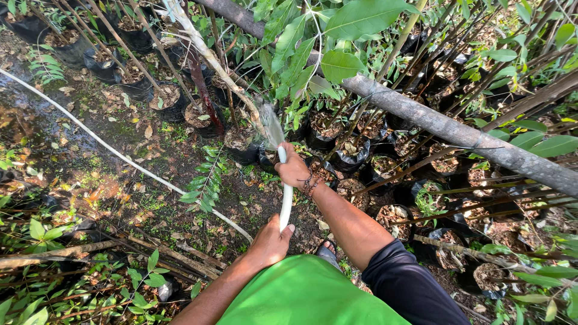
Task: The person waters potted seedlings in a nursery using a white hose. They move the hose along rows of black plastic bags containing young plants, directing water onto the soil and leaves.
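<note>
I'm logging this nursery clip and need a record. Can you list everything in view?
hose: one, white, held in both hands, trailing left across the ground
water spray: one, from the hose tip
potted saplings: many, black bags, rows ahead and right
log: one, grey, slanting across the pots
wet ground: brown, leaf-strewn, left
right hand: grip near the hose tip
left hand: grip lower on the hose

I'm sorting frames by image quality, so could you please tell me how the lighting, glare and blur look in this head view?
Head view: soft dappled daylight under foliage, no hard shadows; glare on the wet ground at left; wide-lens bending toward the edges; the water spray from the white hose is motion-blurred; right hand and left hand look sharp.
</note>
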A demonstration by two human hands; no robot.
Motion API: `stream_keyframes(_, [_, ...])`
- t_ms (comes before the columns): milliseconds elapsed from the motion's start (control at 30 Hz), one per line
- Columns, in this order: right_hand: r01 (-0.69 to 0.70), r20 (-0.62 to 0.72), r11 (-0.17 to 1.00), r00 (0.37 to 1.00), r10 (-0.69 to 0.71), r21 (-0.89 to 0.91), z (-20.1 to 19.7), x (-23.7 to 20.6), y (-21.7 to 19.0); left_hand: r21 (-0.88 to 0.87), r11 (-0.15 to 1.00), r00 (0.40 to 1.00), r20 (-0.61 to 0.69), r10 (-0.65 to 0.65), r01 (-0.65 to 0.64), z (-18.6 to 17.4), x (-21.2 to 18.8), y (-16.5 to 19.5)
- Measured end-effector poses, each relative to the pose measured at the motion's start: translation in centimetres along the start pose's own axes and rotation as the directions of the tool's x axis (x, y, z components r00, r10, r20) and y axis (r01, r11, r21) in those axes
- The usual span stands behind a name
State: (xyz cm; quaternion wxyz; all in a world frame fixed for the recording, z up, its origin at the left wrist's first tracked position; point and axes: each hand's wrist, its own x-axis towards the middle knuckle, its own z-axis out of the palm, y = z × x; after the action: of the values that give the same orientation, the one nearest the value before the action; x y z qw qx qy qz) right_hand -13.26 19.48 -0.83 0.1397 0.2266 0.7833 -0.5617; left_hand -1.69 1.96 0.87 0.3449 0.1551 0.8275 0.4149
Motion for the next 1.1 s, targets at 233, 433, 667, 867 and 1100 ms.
stream_keyframes(233, [0.015, 0.0, 1.0, 1.0, -0.015, 0.027, -0.1, -0.2, 0.0, -0.01, 1.0, 1.0, -0.003, 0.014, -0.014, 0.2, 0.3, -0.8])
stream_keyframes(433, [0.076, -0.031, 0.996, 0.997, -0.074, 0.045, -0.1, 0.1, 0.3, 0.018, 1.0, 1.0, -0.015, 0.005, -0.004, 0.3, 0.5, -0.8])
stream_keyframes(667, [0.065, -0.047, 0.994, 0.997, -0.061, 0.092, 0.1, -0.1, 0.2, 0.001, 1.0, 1.0, -0.025, 0.008, -0.008, -0.2, 0.0, -0.2])
stream_keyframes(867, [0.082, -0.072, 0.995, 0.994, -0.078, 0.063, 0.1, -0.6, 0.5, 0.006, 0.999, 0.998, 0.044, -0.053, 0.053, -0.4, -0.4, 0.3])
stream_keyframes(1100, [0.021, -0.138, 0.995, 0.99, -0.007, 0.099, -0.7, -1.2, 1.5, 0.049, 0.998, 0.995, 0.08, -0.053, 0.049, -0.2, -0.1, 0.6])
